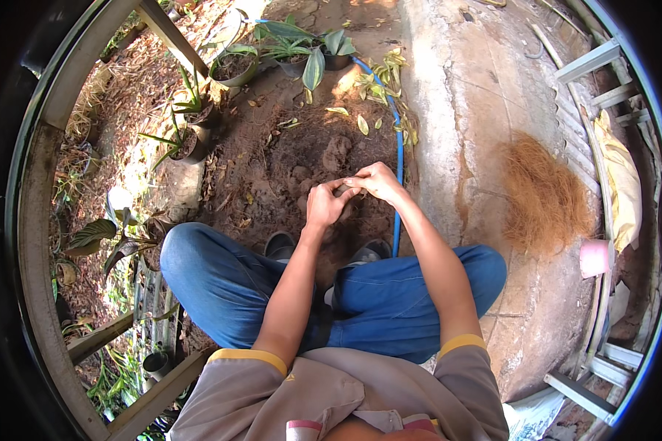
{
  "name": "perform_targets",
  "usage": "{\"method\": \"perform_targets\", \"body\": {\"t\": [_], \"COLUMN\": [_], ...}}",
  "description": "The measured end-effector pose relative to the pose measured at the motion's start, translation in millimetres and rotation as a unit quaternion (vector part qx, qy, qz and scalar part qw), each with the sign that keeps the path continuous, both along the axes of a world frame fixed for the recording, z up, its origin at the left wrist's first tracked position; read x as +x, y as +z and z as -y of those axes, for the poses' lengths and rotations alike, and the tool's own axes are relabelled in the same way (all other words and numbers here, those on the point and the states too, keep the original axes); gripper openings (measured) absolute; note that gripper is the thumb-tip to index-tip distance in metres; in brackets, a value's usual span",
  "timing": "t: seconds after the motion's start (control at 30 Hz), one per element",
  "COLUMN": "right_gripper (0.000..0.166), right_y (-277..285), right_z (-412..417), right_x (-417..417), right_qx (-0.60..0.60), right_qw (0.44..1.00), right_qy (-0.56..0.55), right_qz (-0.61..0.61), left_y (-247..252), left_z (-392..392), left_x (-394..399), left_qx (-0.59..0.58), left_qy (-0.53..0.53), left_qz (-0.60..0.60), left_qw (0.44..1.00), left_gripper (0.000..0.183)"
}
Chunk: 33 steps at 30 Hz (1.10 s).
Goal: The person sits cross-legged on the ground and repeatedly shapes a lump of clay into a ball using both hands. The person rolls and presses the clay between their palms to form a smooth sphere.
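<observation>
My left hand (325,203) and my right hand (376,182) meet over a patch of bare brown soil, between and beyond my knees. The fingertips of both pinch a small brownish thing (341,190), mostly covered by the fingers; what it is cannot be told. Clumps of soil (336,153) lie just beyond the hands and partly beneath them. A blue hose (399,149) runs along the ground just right of my right hand.
Potted plants (234,69) stand at the upper left and top. A heap of brown fibre (546,198) lies on the concrete strip (436,99) at right, near a pink pot (594,258) and a yellowish sack (620,182). Wooden beams (38,220) frame the left side.
</observation>
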State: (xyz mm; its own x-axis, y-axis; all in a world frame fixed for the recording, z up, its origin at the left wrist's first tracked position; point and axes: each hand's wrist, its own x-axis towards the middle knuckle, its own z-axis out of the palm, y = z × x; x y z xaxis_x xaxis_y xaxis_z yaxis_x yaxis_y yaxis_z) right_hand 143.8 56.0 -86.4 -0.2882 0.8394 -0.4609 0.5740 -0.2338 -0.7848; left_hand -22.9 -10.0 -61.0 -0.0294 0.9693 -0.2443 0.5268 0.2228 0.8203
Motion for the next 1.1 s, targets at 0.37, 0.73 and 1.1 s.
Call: {"method": "perform_targets", "body": {"t": [0.37,0.73,1.1], "right_gripper": [0.026,0.034,0.036], "right_y": [-11.7,4.8,27.1], "right_z": [-1.0,-6.2,4.1], "right_x": [19.4,16.8,-6.1], "right_qx": [-0.068,0.05,0.336], "right_qw": [0.958,0.992,0.929], "right_qy": [0.023,0.062,0.146], "right_qz": [-0.277,-0.101,0.053], "left_y": [-14.9,-21.2,-32.9], "left_z": [-6.4,-7.1,-11.5], "left_x": [-5.5,-0.1,-4.9], "left_qx": [0.006,-0.151,-0.162], "left_qy": [0.012,0.157,0.222], "left_qz": [0.203,0.424,0.445], "left_qw": [0.979,0.879,0.852], "left_gripper": [0.035,0.027,0.025]}}
